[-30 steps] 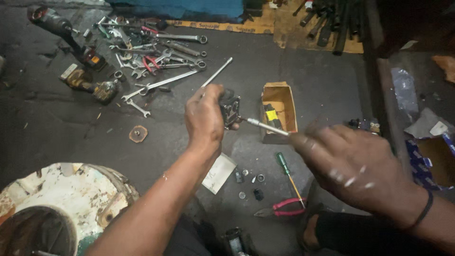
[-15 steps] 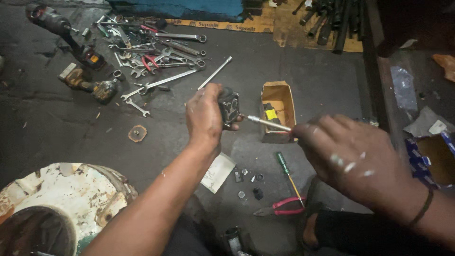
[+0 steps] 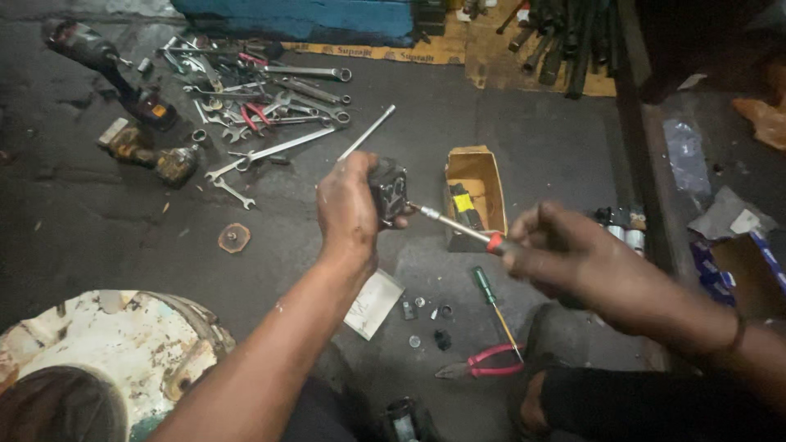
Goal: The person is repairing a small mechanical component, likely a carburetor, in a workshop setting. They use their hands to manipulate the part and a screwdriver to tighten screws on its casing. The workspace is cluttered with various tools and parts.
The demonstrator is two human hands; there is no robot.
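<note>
On the dark floor nearest the knees lie red-handled pliers [image 3: 483, 362], a green-handled screwdriver [image 3: 490, 296] and a few small loose parts [image 3: 426, 321] beside a white card [image 3: 372, 304], so some pieces look already taken off. Above them the right hand [image 3: 565, 258] is closed around a red-handled screwdriver [image 3: 458, 225], its tip set into the small black part [image 3: 389, 190] that the left hand [image 3: 350, 209] grips; that part looks not yet finished. Behind it stands an open cardboard box [image 3: 476, 172], and farther off a heap of wrenches [image 3: 262, 110].

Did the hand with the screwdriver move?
Yes. The right hand slid left, closer to the cardboard box, bringing its screwdriver against the black part.
</note>
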